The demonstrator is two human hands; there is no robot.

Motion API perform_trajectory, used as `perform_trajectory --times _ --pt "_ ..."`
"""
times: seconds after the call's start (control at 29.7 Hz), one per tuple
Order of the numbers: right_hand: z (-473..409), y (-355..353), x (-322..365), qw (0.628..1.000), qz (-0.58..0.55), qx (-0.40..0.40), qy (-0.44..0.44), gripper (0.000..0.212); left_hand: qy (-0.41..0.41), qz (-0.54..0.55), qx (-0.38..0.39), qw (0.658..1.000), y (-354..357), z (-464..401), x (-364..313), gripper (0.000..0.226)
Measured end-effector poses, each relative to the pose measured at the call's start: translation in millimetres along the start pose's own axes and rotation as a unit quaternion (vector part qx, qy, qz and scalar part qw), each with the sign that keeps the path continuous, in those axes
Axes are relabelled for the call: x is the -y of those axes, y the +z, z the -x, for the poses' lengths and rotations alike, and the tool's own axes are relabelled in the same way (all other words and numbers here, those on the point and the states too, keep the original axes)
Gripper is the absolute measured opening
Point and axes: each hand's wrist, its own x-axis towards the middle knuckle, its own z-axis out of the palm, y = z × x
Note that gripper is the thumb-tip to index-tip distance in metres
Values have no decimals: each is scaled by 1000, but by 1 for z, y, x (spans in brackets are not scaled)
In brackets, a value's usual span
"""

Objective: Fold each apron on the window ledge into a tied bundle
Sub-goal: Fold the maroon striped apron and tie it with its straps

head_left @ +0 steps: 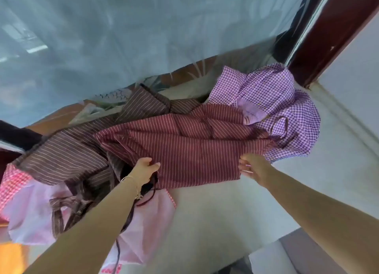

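A maroon apron with thin white stripes (184, 142) lies spread across the pale window ledge (215, 212). My left hand (143, 170) grips its near left edge, with a dark strap (150, 193) hanging below the wrist. My right hand (254, 169) pinches its near right corner. A brown striped apron (67, 157) lies crumpled to the left. A purple checked apron (279, 101) is heaped at the right end of the ledge. A pink checked apron (30, 208) lies at the near left, partly under the brown one.
The window glass (123, 38) runs along the far side of the ledge. A dark red window frame (328, 27) stands at the right, next to a white wall (359, 79). A white box edge (266, 257) shows below the ledge.
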Motion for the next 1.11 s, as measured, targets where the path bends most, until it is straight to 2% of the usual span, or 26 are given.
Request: perform_trajectory --times 0.1,0.17,0.24,0.3,0.37,0.4,0.47,0.54,0.61,0.67,0.74,0.81,0.84,0.87,0.94,1.04,1.11 --pt "-9 3 -22 994 43 -82 50 51 -47 57 -26 997 10 -3 11 62" --pt "-14 7 -40 993 27 -107 40 64 -52 48 -20 997 18 -3 23 51" --pt "-19 13 -51 995 26 -90 30 70 -52 25 -2 998 25 3 30 37" --pt "-19 22 -54 996 54 -62 29 58 -40 -14 6 999 30 9 32 33" --pt "-16 27 -54 994 90 -63 19 32 -20 -63 -7 998 34 10 33 11" --pt "-14 29 -54 991 116 -70 8 22 -2 -76 -24 997 34 10 33 20" --pt "-12 29 -52 980 183 -80 -27 23 34 -94 -57 993 34 9 33 32" --pt "-7 27 -46 966 217 -104 -90 36 72 -93 -89 989 32 12 25 22" --pt "1 22 -34 957 200 -123 -173 30 103 -66 -119 985 27 14 15 17" --pt "5 18 -14 961 132 -122 -209 23 122 -17 -135 983 24 16 1 22" --pt "15 16 9 980 10 -77 -185 24 127 53 -137 981 23 25 -18 22" --pt "31 13 33 979 -90 25 -179 28 112 175 -112 972 23 35 -41 23" --pt "40 9 43 974 -103 87 -183 30 105 251 -72 960 22 42 -52 28" --pt "50 5 54 968 -84 141 -190 30 112 313 -19 943 21 48 -62 32" --pt "68 -4 70 957 -13 213 -197 35 156 337 69 926 20 69 -82 27" --pt "94 -17 91 948 42 231 -215 40 219 304 112 921 18 102 -108 15" --pt "113 -25 107 936 68 231 -257 47 274 306 132 902 13 121 -125 15"
